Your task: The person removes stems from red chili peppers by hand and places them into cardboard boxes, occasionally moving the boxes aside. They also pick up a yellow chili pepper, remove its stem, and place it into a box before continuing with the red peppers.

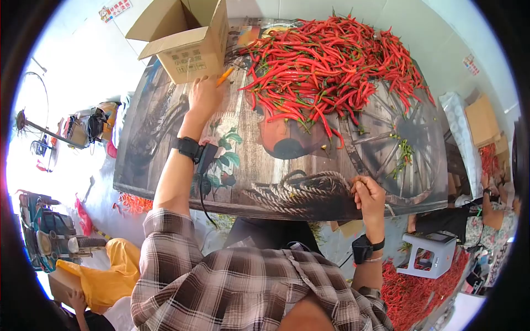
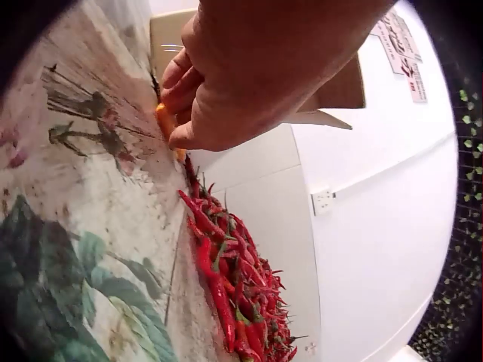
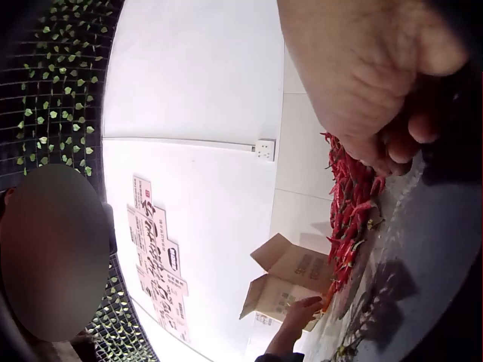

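My left hand (image 1: 204, 99) reaches to the back left of the table and pinches a slim orange thing (image 1: 225, 76), close in front of an open cardboard box (image 1: 187, 62). In the left wrist view the fingers and thumb close round this orange thing (image 2: 163, 121), hiding part of it. A broad heap of red chili peppers (image 1: 331, 66) with green stems lies just to its right. My right hand (image 1: 369, 193) is at the table's front edge, fingers loosely curled, with nothing visible in them. The right wrist view shows its fingers (image 3: 404, 143) bent inward, partly in shadow.
The table (image 1: 243, 182) has a printed top with wheel, rope and flowers. Green chili stems (image 1: 406, 151) lie at its right. More red chilies (image 1: 419, 287) cover the floor near a grey stool (image 1: 428, 256). Another person (image 1: 494, 209) is at the right edge.
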The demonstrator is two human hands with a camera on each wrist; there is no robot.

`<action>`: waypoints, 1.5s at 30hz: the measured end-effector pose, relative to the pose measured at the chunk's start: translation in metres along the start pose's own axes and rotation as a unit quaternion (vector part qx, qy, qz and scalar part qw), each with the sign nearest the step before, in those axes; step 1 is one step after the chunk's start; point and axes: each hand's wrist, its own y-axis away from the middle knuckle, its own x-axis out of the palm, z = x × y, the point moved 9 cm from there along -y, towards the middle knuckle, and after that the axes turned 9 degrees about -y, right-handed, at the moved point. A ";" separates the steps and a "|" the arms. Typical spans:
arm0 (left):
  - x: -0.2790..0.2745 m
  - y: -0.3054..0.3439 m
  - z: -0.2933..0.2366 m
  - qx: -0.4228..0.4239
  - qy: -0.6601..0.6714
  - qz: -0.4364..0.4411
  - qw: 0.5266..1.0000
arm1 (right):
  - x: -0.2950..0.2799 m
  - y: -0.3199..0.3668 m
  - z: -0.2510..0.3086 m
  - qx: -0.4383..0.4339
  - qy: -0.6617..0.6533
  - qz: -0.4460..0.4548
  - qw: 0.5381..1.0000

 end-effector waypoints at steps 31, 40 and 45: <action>0.023 0.116 -0.200 -0.111 0.690 0.332 0.633 | 0.113 -0.046 0.086 -0.276 0.281 0.072 0.916; 0.029 0.132 -0.211 -0.126 0.756 0.425 0.481 | 0.118 -0.045 0.043 0.046 -0.093 0.182 0.978; 0.022 0.135 -0.218 -0.138 0.784 0.457 0.396 | 0.125 -0.033 0.052 0.050 -0.156 0.240 0.957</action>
